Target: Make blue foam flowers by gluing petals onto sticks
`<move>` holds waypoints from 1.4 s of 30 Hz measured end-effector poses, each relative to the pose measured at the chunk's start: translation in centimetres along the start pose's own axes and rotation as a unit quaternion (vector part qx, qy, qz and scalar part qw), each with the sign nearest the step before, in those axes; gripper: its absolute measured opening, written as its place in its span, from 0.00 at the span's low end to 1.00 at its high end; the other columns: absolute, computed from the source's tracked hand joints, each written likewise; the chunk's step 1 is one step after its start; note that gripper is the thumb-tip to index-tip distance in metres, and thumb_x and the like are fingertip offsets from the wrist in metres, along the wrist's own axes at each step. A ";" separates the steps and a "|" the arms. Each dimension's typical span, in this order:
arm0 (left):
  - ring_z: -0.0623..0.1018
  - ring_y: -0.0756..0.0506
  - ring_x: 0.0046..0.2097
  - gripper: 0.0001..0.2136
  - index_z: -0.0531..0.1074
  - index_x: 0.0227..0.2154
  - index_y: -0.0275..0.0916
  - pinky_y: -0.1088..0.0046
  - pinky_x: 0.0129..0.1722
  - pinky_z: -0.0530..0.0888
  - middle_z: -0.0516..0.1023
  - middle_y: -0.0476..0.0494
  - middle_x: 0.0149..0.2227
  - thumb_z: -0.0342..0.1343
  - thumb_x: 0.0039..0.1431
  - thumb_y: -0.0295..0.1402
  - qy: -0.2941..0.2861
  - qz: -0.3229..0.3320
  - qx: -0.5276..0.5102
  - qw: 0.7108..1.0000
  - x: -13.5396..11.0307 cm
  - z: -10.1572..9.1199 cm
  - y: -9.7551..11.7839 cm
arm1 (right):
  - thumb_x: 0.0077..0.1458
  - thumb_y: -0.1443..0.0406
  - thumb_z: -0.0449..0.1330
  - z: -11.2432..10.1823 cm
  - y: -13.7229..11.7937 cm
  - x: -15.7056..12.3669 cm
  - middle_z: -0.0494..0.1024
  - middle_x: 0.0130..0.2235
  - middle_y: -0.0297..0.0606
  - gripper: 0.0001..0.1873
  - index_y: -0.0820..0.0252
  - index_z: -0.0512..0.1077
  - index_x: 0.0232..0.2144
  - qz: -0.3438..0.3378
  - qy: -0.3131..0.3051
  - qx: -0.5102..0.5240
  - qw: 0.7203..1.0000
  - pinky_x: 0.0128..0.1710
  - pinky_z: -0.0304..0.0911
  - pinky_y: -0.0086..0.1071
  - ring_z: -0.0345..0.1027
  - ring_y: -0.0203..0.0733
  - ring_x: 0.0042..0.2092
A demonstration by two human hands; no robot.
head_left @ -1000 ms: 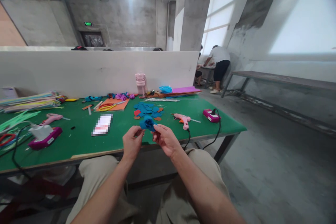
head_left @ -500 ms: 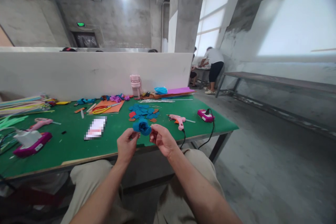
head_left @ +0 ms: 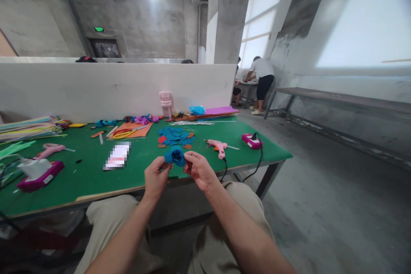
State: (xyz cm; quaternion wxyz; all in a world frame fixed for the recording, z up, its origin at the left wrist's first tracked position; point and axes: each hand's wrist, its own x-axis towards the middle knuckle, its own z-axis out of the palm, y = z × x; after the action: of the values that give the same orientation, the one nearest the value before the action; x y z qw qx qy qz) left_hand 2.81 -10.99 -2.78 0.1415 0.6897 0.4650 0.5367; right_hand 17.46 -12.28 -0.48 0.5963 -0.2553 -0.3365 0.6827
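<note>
A blue foam rose (head_left: pixel 175 156) is held between both my hands above the near edge of the green table (head_left: pixel 96 175). My left hand (head_left: pixel 156 178) pinches its left side with closed fingers. My right hand (head_left: pixel 199 170) pinches its right side, fingers curled. Just beyond the rose lies a pile of blue and red foam petals (head_left: pixel 175 135). A pink glue gun (head_left: pixel 217 146) rests to the right of my hands.
Yellow-handled scissors (head_left: pixel 126 132) lie on an orange sheet. A second glue gun (head_left: pixel 48 150) and magenta stands (head_left: pixel 37 177) (head_left: pixel 251 140) sit on the table, with cables. A white partition (head_left: pixel 122 87) backs the table. A person stands far right at another bench (head_left: pixel 261 79).
My hands and the rose stay nearly in place; the right hand has shifted slightly closer to the left. The view swung a little between the earliest frame and now.
</note>
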 end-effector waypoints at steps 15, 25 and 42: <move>0.71 0.50 0.26 0.04 0.70 0.20 0.37 0.77 0.29 0.67 0.72 0.51 0.20 0.52 0.45 0.28 -0.054 -0.057 -0.116 0.990 0.2 0.3 0.4 | 0.40 0.67 0.58 -0.9 -1.1 0.3 0.71 0.26 0.33 0.03 0.60 0.71 0.21 -0.090 0.007 0.000 0.996 0.28 0.59 0.27 0.61 0.32 0.27; 0.72 0.51 0.22 0.09 0.69 0.24 0.35 0.74 0.25 0.70 0.72 0.49 0.20 0.59 0.43 0.35 -0.075 -0.171 -0.270 0.944 0.4 0.3 1.4 | 0.38 0.59 0.63 -1.3 -0.5 1.0 0.70 0.23 0.31 0.11 0.61 0.73 0.24 -0.076 0.078 -0.054 0.993 0.24 0.56 0.24 0.57 0.28 0.22; 0.69 0.55 0.20 0.10 0.65 0.26 0.36 0.80 0.19 0.67 0.72 0.51 0.22 0.60 0.43 0.33 -0.173 -0.296 -0.446 0.827 0.2 -0.2 2.2 | 0.38 0.60 0.63 -0.8 0.2 0.8 0.68 0.20 0.28 0.09 0.60 0.70 0.20 -0.087 0.053 -0.139 0.985 0.25 0.55 0.24 0.59 0.29 0.23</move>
State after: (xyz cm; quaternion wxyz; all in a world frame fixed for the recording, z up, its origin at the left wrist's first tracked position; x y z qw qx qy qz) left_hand 3.66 -12.10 -1.06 0.6634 0.4626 0.3248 0.4903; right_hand 17.80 -11.39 -1.06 0.6292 -0.3413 -0.4171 0.5601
